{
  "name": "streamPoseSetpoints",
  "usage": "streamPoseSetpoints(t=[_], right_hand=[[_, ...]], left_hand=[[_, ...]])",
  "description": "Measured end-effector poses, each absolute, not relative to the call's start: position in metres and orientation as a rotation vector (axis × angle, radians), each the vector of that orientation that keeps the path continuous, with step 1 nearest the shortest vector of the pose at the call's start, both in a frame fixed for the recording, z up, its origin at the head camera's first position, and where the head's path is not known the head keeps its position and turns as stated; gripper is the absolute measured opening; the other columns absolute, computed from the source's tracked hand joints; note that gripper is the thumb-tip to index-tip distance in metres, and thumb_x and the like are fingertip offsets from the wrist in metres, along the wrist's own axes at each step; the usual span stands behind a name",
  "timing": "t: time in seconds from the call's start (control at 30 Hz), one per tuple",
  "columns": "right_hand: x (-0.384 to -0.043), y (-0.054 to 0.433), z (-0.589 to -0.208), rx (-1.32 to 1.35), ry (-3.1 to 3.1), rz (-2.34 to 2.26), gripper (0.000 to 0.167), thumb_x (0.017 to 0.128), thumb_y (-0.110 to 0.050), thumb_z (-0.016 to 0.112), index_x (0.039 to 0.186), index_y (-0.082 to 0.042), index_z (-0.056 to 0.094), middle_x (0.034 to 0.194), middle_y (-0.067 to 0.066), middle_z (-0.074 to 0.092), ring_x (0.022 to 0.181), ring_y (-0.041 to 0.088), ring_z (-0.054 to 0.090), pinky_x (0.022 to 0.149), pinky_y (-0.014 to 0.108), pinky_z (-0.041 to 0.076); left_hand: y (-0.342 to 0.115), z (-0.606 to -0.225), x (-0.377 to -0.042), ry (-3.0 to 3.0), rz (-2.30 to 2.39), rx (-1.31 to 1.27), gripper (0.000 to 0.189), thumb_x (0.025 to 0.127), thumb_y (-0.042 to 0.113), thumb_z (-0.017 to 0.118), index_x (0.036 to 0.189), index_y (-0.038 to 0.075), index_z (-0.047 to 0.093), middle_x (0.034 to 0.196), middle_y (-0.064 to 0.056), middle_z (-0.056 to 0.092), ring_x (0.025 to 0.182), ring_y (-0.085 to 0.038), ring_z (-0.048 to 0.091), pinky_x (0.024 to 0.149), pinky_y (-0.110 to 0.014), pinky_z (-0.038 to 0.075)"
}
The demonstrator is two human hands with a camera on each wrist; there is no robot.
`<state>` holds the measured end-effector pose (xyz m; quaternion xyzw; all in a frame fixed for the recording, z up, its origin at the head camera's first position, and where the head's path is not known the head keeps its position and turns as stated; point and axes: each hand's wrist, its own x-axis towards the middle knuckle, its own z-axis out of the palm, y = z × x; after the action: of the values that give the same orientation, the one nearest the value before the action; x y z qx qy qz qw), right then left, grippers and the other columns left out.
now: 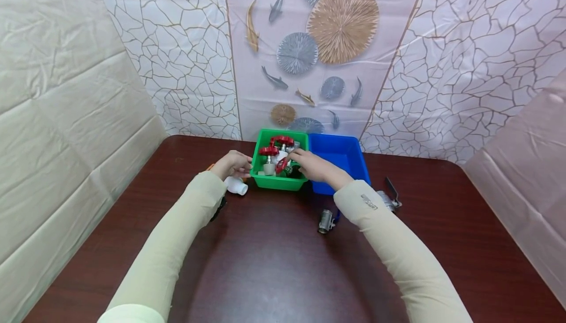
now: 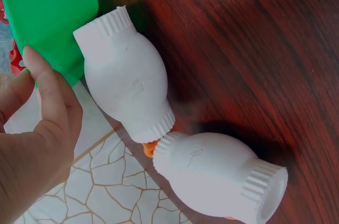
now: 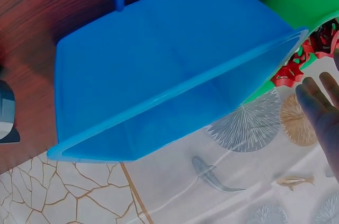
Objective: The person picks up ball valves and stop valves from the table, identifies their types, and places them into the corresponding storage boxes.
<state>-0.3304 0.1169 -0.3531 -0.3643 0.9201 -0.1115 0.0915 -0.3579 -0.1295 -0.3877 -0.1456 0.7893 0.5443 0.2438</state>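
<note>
My left hand (image 1: 232, 164) pinches the rim of a green bin (image 1: 279, 182) at its left side, thumb and forefinger on the edge in the left wrist view. Several valves with red handwheels (image 1: 282, 140) stand in the bin. My right hand (image 1: 315, 166) reaches over the bin's right side, its fingertips down by a tilted red handwheel (image 1: 281, 165); whether they grip it is hidden. In the right wrist view, fingers of the right hand (image 3: 324, 108) show at the edge. Two white plastic valves (image 2: 127, 75) with orange parts lie beside the green bin.
A blue bin (image 1: 338, 151) adjoins the green bin on the right. In front of it lies a metal valve (image 1: 325, 221) with a blue handle. Another metal valve (image 1: 386, 199) with a black lever lies further right. A patterned cloth (image 1: 194, 57) hangs behind the table.
</note>
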Motion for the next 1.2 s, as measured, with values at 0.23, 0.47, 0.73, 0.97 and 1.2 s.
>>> streamPoseSetpoints(t=[0.23,0.47,0.73,0.97,1.2], right_hand=[[-0.323,0.126,-0.351,-1.075,2.741,-0.355,0.043,0.092,0.004,0.052,0.135,-0.003,0.047,0.137,0.020,0.044,0.127,0.036,0.043,0.103,0.047,0.041],[-0.321,0.138,-0.351,-1.056,2.775,-0.373,0.042,0.092,0.005,0.052,0.133,-0.004,0.048,0.136,0.019,0.045,0.125,0.037,0.046,0.101,0.047,0.043],[-0.316,0.156,-0.348,-1.078,2.816,-0.386,0.041,0.091,0.004,0.054,0.131,-0.004,0.049,0.135,0.020,0.047,0.121,0.036,0.049,0.099,0.049,0.044],[-0.309,0.172,-0.348,-1.056,2.916,-0.442,0.035,0.091,0.001,0.056,0.126,-0.001,0.054,0.126,0.019,0.056,0.113,0.035,0.056,0.093,0.048,0.047],[-0.301,0.190,-0.353,-0.911,3.011,-0.570,0.028,0.091,0.000,0.054,0.119,0.002,0.058,0.119,0.019,0.061,0.109,0.035,0.059,0.085,0.046,0.051]], left_hand=[[-0.151,-0.455,-0.424,2.110,1.559,-0.377,0.027,0.089,-0.005,0.052,0.113,0.005,0.063,0.096,-0.015,0.061,0.072,-0.023,0.067,0.068,-0.032,0.058],[-0.145,-0.417,-0.393,2.165,1.519,-0.350,0.033,0.090,-0.001,0.057,0.123,0.003,0.059,0.107,-0.017,0.057,0.079,-0.023,0.060,0.074,-0.032,0.057],[-0.135,-0.396,-0.365,2.303,1.526,-0.281,0.032,0.088,-0.002,0.059,0.120,-0.002,0.059,0.104,-0.020,0.060,0.084,-0.026,0.064,0.072,-0.033,0.058],[-0.128,-0.380,-0.331,2.472,1.495,-0.209,0.038,0.091,-0.001,0.056,0.129,-0.002,0.053,0.116,-0.025,0.060,0.097,-0.033,0.065,0.085,-0.038,0.055],[-0.125,-0.386,-0.321,2.600,1.420,-0.135,0.034,0.092,0.008,0.057,0.126,0.001,0.056,0.106,-0.022,0.065,0.090,-0.034,0.066,0.074,-0.036,0.057]])
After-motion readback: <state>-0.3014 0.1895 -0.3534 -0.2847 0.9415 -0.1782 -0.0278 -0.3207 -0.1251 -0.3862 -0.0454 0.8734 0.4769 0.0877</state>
